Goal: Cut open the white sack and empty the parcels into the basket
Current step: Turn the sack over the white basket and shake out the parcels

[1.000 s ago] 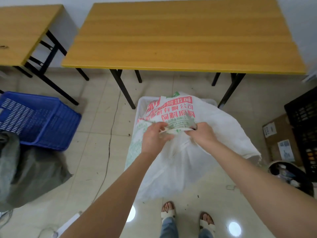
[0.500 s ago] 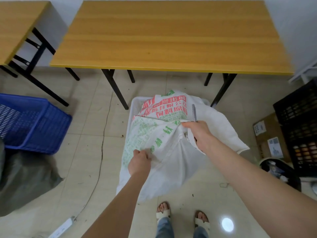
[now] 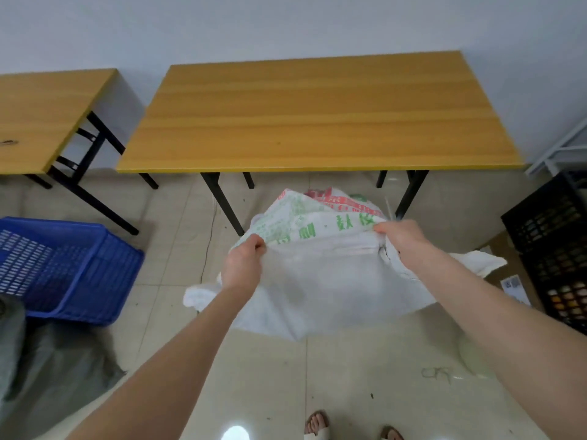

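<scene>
Your left hand and right hand grip the printed white woven sack edge-up in curled fingers, probably for tipping.

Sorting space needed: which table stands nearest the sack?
The middle table, directly behind the white sack; the other table stands off to the left.

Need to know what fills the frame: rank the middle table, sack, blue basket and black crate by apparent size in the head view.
1. middle table
2. sack
3. blue basket and black crate: not ranked, since the frame edge cuts off both.
</scene>
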A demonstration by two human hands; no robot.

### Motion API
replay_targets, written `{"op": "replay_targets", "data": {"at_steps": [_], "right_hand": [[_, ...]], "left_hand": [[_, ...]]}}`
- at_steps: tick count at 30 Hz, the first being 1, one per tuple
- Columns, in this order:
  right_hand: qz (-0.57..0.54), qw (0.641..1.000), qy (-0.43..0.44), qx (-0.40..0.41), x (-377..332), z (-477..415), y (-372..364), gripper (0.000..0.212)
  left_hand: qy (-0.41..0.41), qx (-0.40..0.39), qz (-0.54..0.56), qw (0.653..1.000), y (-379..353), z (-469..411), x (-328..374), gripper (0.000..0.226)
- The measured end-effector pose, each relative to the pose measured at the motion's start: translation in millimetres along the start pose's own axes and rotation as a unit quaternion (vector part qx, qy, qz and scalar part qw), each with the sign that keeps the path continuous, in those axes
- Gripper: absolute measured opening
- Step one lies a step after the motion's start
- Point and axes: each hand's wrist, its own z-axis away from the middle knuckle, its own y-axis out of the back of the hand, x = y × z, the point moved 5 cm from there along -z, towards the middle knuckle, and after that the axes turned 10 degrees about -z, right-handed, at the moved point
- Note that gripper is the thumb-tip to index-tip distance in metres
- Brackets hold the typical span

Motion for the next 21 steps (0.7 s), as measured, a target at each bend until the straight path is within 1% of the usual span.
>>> {"op": "replay_targets", "data": {"at_steps": [2, 3, 4, 6, 8, 11, 13, 14, 16, 17, 18, 19, 20, 21], "right_hand": [[0.042, 0.997, 0.064, 0.02, -25.4, -3.2, 5.0, 0.02], [0.055, 0.994, 0.085, 0.031, -35.1, -5.9, 7.9, 0.018], [0.075, 0.991, 0.1, 0.04, -41.5, -10.2, 11.5, 0.024], [0.144, 0.982, 0.115, 0.051, -45.0, -20.3, 17.8, 0.032], [0.205, 0.97, 0.115, 0.056, -40.7, -33.8, 22.3, 0.03], [0.254, 0.958, 0.123, 0.058, -42.9, -56.3, 20.4, 0.03], [0.291, 0.946, 0.13, 0.058, -46.6, -68.4, 17.9, 0.021], [0.319, 0.936, 0.138, 0.057, -48.7, -72.2, 15.7, 0.018], [0.368, 0.913, 0.17, 0.039, -50.1, -77.4, 8.0, 0.021], [0.387, 0.9, 0.198, 0.013, -48.8, -78.9, 1.7, 0.027], [0.412, 0.882, 0.224, -0.032, -43.8, -80.5, -7.8, 0.043], [0.448, 0.859, 0.232, -0.086, -33.8, -81.8, -19.1, 0.062], [0.481, 0.839, 0.221, -0.129, -19.0, -83.7, -29.3, 0.075], [0.503, 0.827, 0.205, -0.148, -3.0, -88.8, -36.7, 0.078]], "left_hand": [[-0.025, 0.03, -0.006, 0.999, 29.8, -23.7, 19.9, 0.017], [-0.035, 0.043, -0.005, 0.998, 41.1, -35.4, 29.9, 0.017], [-0.043, 0.048, 0.001, 0.998, 47.7, -45.7, 39.2, 0.017], [-0.047, 0.024, 0.003, 0.999, 47.5, -61.9, 54.4, 0.016], [-0.045, -0.008, -0.033, 0.998, 36.0, -71.6, 63.4, 0.016], [-0.03, -0.022, -0.057, 0.998, 17.1, -85.7, 65.6, 0.017], [-0.034, -0.047, -0.096, 0.994, 1.6, -94.6, 61.3, 0.017], [-0.032, -0.063, -0.111, 0.991, -8.4, -96.6, 55.9, 0.017], [-0.01, -0.093, -0.109, 0.99, -30.6, -93.2, 43.1, 0.017], [0.003, -0.106, -0.098, 0.99, -41.7, -89.2, 38.2, 0.016], [0.014, -0.114, -0.085, 0.99, -51.5, -85.8, 34.8, 0.014], [0.013, -0.117, -0.072, 0.99, -59.0, -84.1, 33.1, 0.013], [0.002, -0.12, -0.059, 0.991, -63.9, -83.8, 33.6, 0.012], [-0.016, -0.124, -0.049, 0.991, -66.5, -84.2, 34.6, 0.011]]}}
